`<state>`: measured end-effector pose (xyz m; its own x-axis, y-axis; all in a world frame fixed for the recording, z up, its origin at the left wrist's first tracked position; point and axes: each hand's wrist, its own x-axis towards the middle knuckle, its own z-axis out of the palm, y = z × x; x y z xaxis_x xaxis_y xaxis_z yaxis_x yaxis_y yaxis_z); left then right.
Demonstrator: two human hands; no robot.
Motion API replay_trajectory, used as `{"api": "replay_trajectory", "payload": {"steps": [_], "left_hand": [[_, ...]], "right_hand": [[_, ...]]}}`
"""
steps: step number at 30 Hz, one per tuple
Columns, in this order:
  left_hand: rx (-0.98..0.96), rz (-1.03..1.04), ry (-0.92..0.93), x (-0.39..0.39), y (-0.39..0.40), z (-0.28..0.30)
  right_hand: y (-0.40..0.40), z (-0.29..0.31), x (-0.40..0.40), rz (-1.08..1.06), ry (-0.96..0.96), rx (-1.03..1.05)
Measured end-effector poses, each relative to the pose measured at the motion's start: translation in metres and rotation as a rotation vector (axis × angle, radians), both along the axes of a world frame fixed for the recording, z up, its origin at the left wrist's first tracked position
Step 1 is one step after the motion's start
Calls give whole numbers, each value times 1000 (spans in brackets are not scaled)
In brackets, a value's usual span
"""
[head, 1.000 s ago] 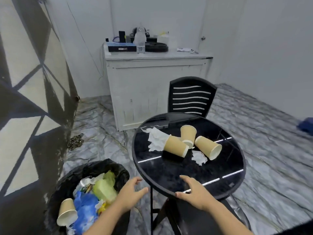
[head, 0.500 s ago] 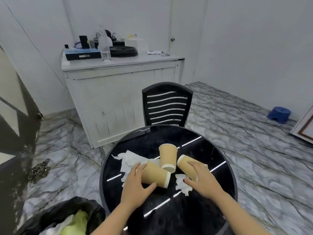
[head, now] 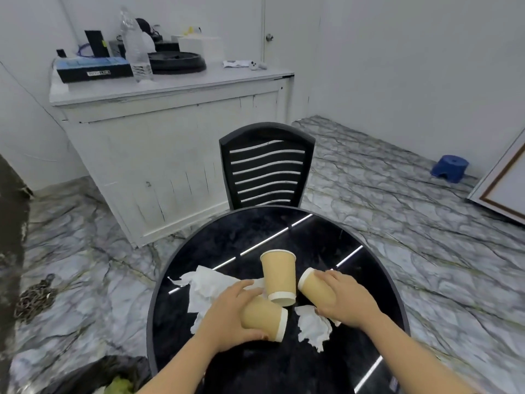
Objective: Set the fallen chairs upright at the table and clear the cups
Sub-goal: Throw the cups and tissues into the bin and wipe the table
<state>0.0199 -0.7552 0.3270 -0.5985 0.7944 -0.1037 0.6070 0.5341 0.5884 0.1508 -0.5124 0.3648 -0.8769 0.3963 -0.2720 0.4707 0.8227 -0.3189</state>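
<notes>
Head view shows three tan paper cups with white rims lying on the round black glossy desk (head: 377, 282), bunched near its middle. The left hand (head: 227, 317) is wrapped around the nearest tipped cup (head: 262, 318), fingers (head: 241, 288) curled over its top side and thumb under it. The right hand (head: 345, 301) covers the right tipped cup (head: 314, 287), fingers curved around its wall. Between them the third cup (head: 279, 275) lies untouched, rim toward the camera.

Half a second ago both hands were only arriving at these cups, and a second ago they were at the desk's near edge — now each has closed on one. That reads as the cup-clearing step getting under way, with two cups about to lift and one left for another trip.

Crumpled white tissues (head: 207, 291) lie under and beside the left cup, and a smaller white scrap (head: 312, 327) sits just below the right hand. A black slatted-back chair (head: 267, 166) stands upright at the far side of the desk — no fallen chair is in view. A black bin bag (head: 93, 376) shows at the lower left, a likely destination.
</notes>
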Motion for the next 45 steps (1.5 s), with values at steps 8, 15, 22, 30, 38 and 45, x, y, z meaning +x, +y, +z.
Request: {"api": "replay_trajectory", "payload": {"steps": [8, 15, 22, 30, 38, 45], "left_hand": [[111, -15, -150, -3, 9, 1], [400, 295, -105, 12, -15, 23], [569, 770, 76, 23, -133, 46], [364, 1776, 62, 80, -323, -15], [116, 1909, -120, 136, -385, -150], [-35, 1952, -175, 134, -377, -211]], "right_hand": [[9, -1, 5, -130, 36, -123], [-15, 42, -22, -144, 323, -238], [-148, 92, -77, 212, 489, -405], [-351, -3, -94, 434, 58, -759], [-447, -182, -50, 154, -263, -802], [-454, -238, -46, 184, -247, -713]]}}
